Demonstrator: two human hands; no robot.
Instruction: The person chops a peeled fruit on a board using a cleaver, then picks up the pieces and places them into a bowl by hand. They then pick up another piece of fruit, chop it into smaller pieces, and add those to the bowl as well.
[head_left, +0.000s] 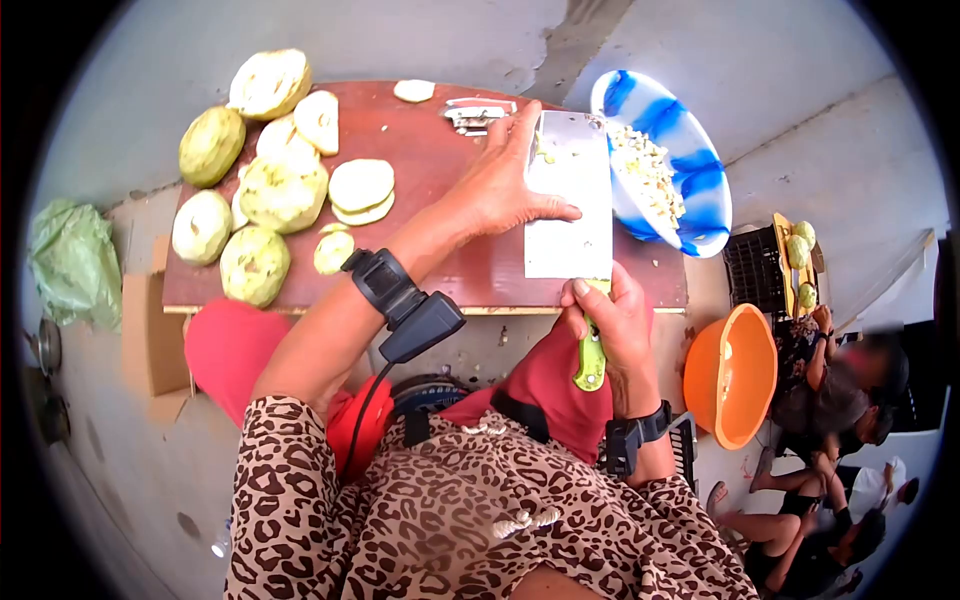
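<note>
My right hand [620, 318] is wrapped around the green handle [591, 355] of a cleaver. The cleaver's broad, shiny blade [570, 215] points away from me over the right part of the table, with a few small pale bits on it. My left hand [510, 180] is at the blade's left side, thumb stretched across the face and fingers reaching along the far left corner; the fingertips are partly hidden. Just right of the blade, a blue and white bowl [705, 200] holds small chopped pale pieces [648, 175].
On the red-brown table [440, 270], several peeled pale-green fruits or vegetables [285, 190] lie left, with cut slices [362, 187]. A metal tool [478, 114] lies at the back. An orange basin [732, 380] and black crate [757, 270] stand right; people [840, 400] sit beyond.
</note>
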